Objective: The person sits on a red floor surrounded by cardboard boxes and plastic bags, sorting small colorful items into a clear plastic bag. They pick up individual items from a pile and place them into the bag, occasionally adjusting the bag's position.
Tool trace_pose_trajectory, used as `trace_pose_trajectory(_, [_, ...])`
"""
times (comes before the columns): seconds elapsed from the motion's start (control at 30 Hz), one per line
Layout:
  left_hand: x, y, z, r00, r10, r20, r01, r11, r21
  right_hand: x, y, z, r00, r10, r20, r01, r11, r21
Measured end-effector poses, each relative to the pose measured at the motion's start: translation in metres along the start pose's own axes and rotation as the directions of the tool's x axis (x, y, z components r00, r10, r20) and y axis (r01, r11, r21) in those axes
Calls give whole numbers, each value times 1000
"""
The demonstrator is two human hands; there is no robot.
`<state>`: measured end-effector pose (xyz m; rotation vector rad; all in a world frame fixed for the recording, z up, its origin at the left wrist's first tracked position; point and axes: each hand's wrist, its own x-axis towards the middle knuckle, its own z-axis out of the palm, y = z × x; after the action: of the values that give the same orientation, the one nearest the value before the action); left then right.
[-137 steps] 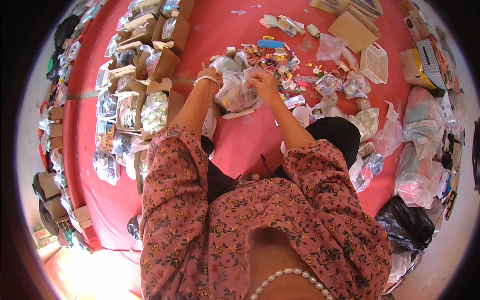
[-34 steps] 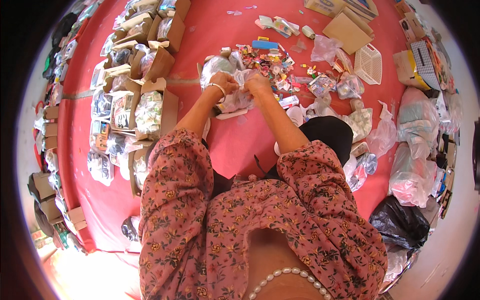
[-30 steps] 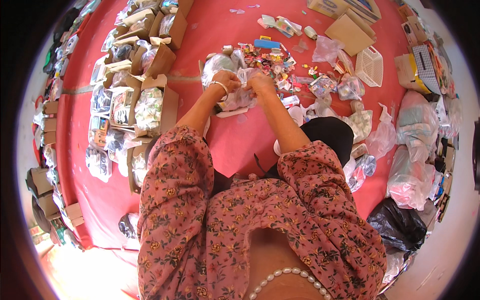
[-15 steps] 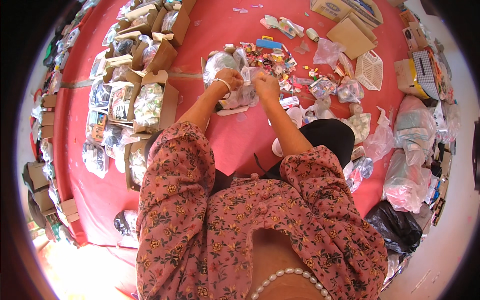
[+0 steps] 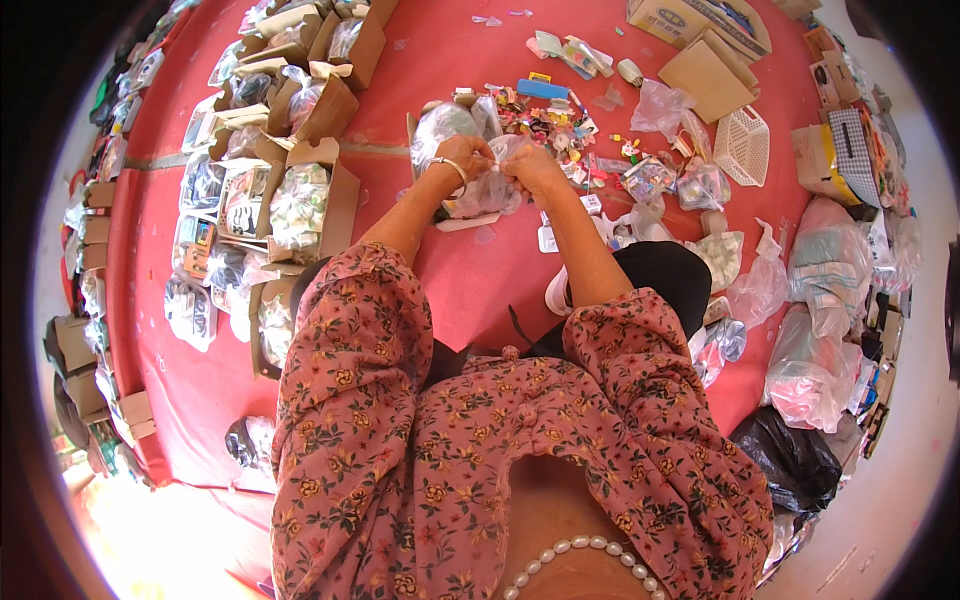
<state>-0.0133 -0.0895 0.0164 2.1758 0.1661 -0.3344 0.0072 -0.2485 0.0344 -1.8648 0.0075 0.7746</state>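
Both hands meet over a clear plastic bag that sits in an open cardboard box in front of me. My left hand, with a pale bangle at the wrist, pinches the gathered neck of the bag. Close beside it, my right hand grips the same plastic from the other side. The fingertips almost touch, and what lies between them is too small to make out. More filled clear plastic fills the box behind my left hand. A heap of small colourful trinkets lies just beyond my right hand.
Cardboard boxes packed with bagged goods stand in rows on the left. A white plastic basket and a flattened carton lie on the red floor covering at right. Large filled bags and a black bag line the right side.
My right hand has shifted slightly left and down toward my left hand, closing the gap at the bag's neck. My left hand stays nearly in place.
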Motion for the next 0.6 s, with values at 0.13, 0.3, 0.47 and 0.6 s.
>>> trace_pose_trajectory(0.13, [1,0,0,998,-44,34,45,999,-26,-5,1,2,997,-27,-72,32,997,70])
trace_pose_trajectory(0.3, [7,-11,3,999,-18,27,19,1000,-2,-11,-4,8,998,30,-60,-18,984,179])
trace_pose_trajectory(0.47, [7,-12,4,1000,-4,30,4,1000,21,-13,-6,11,991,117,-56,-83,904,419])
trace_pose_trajectory(0.6, [8,-13,5,1000,-17,25,17,1000,-3,-12,-8,14,990,131,-54,-89,872,482])
